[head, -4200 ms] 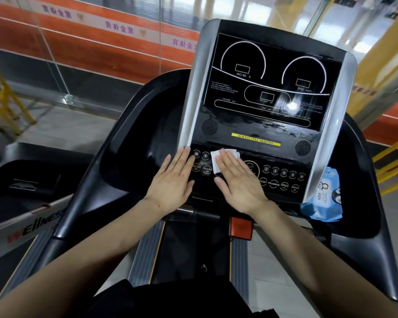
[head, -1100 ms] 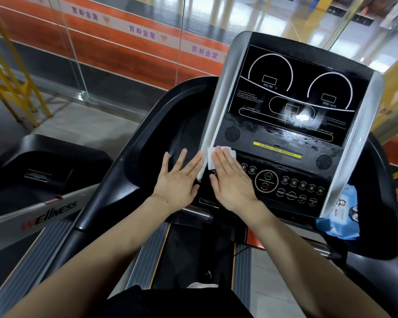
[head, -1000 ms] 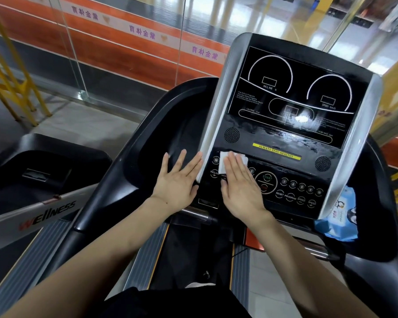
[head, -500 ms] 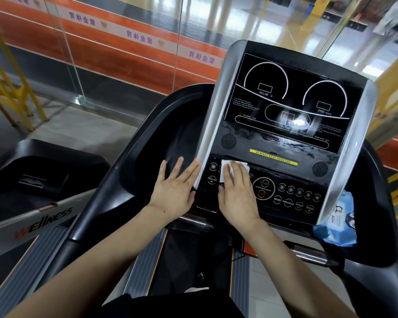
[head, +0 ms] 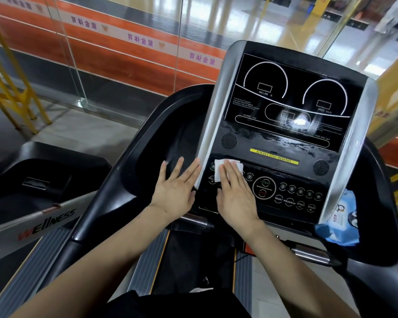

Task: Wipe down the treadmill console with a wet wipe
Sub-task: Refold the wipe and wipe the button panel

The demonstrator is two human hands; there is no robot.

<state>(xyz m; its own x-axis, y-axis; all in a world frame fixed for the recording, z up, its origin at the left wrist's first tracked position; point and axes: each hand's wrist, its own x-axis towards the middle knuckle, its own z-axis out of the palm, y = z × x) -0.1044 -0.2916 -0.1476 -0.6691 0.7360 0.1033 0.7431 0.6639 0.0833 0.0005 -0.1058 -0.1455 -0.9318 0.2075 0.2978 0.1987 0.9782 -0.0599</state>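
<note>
Black console (head: 285, 134) tilts backward; right hand (head: 236, 193) flattens wipe (head: 218, 165).

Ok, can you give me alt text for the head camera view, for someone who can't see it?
A person's right hand presses a white wipe flat on the button panel at the lower left of a black treadmill console. The left hand rests open beside the console's silver edge. A blue pack of wipes sits in the right tray.
</note>
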